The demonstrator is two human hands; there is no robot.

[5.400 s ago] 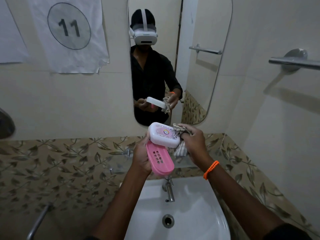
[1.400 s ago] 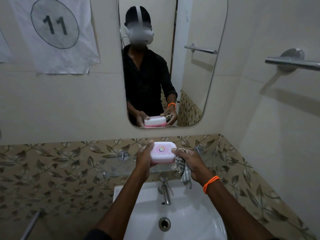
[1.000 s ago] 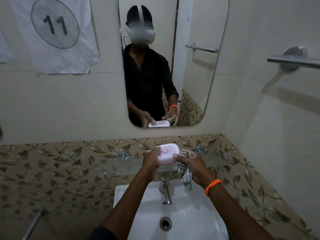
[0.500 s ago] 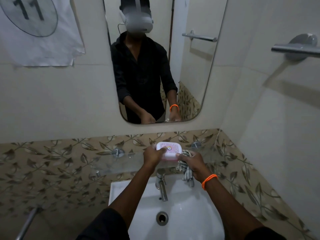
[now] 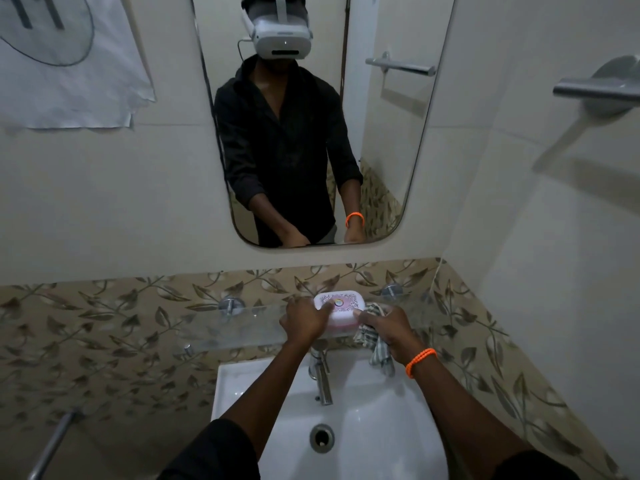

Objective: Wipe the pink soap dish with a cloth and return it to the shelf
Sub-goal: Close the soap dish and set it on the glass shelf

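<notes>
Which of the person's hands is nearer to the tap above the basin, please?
Left. The left hand sits just above the tap, holding the soap dish; the right hand is off to its right.

The soap dish point(image 5: 341, 311) has a pink base and a white lid printed with a dark pattern around a multicoloured round mark. The cloth point(image 5: 375, 344) is grey-and-white checked. The wristband point(image 5: 420, 361) is orange. The basin point(image 5: 363, 434) is white. The tile band point(image 5: 104, 327) is beige with brown leaf vines. The sleeves point(image 5: 214, 459) are black.
</notes>
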